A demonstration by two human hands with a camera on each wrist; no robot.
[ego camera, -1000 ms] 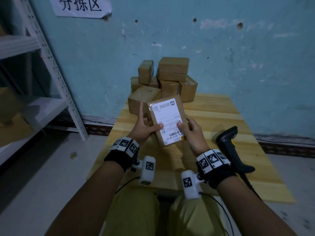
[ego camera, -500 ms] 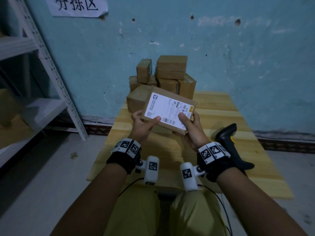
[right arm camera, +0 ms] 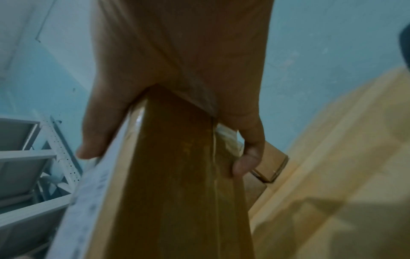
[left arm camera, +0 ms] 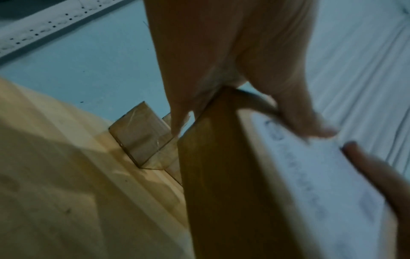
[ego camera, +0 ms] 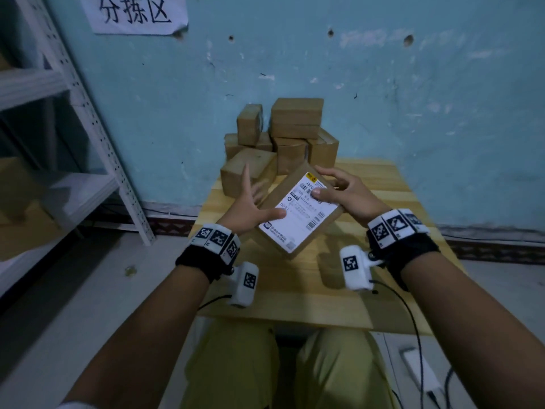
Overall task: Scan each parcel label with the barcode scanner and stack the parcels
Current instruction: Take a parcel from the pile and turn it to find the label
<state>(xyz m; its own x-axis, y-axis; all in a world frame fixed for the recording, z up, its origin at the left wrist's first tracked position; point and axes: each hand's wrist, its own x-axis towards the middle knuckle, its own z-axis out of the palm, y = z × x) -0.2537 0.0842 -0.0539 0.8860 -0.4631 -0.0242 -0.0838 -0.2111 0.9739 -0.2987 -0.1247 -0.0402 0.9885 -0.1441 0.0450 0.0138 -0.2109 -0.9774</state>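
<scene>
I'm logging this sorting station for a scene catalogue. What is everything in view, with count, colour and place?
Labelled brown cardboard parcel: one, white label up, held above the table.
Plain brown cardboard boxes: about seven, piled at the table's far end by the wall.
Pale wooden table: one, in front of the person.
White paper sign: one, black characters, on the blue wall.
White metal shelving: one unit, left.
White device with cable: one, on the floor, lower right.
Barcode scanner: not visible.
Left hand: thumb on the label, index finger extended.
Right hand: grips the parcel's right edge.
Wrist bands with cameras: one per wrist, black and white.
</scene>
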